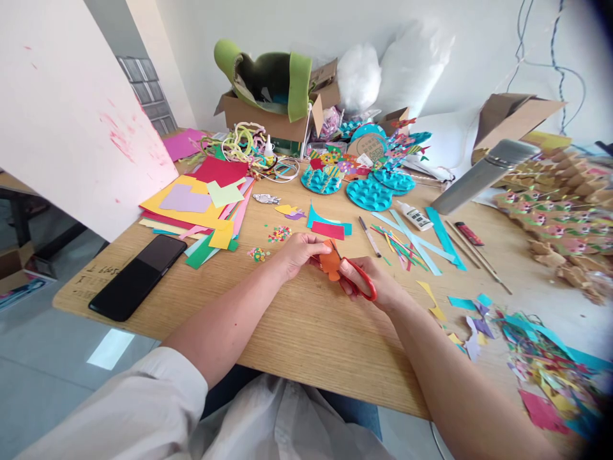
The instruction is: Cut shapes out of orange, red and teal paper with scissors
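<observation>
At far left, a white board [86,115] with red smears leans inward. A black phone [138,276] lies at the left edge of the wooden table [297,345]. Just beyond it sits a loose stack of coloured paper [185,198], its sheets red, yellow, lilac and green. Behind the stack are tangled fuzzy stems [244,142] and a cardboard box [263,121] bearing a green foam piece [299,86].

Confetti dots [279,234] lie in small clusters near the left hand [304,252]. That hand is closed in a pinch on the orange paper cutout [329,263], which is above the table's middle, between the two hands. The right hand [378,278] grips the red-handled scissors [370,287], thumb at the handle; the blades meet the cutout. How far the blades are parted cannot be told.

Beyond the hands are a crimson strip [328,230] overlapping a teal piece [347,228] and, further back, blue egg-tray discs [368,193]. To the right: a pen [370,236], narrow paper strips [407,249], a white glue bottle [414,216], a grey flask [479,182] standing tilted in view, wooden sticks [472,249] and a heap of paper scraps [550,364].
</observation>
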`<action>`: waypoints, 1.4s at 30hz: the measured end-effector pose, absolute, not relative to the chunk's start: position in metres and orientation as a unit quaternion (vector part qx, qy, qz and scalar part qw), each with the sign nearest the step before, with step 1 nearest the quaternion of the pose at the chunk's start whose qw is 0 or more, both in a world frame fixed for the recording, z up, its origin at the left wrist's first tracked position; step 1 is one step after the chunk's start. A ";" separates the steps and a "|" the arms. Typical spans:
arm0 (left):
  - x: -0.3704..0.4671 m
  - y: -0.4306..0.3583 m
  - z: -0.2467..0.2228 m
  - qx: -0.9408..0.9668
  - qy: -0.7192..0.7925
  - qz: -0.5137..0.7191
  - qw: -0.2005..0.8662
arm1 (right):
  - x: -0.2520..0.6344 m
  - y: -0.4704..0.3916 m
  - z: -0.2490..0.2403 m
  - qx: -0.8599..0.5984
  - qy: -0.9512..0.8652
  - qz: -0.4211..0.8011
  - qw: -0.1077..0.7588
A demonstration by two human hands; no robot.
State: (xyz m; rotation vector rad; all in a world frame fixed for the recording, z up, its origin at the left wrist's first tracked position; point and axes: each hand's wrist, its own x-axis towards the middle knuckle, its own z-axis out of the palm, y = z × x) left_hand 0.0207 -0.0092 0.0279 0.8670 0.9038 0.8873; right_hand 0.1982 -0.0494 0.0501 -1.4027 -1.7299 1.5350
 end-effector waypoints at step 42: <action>0.019 -0.009 0.028 0.394 0.396 0.399 0.727 | 0.197 -0.051 0.052 -0.505 -0.633 0.540 0.230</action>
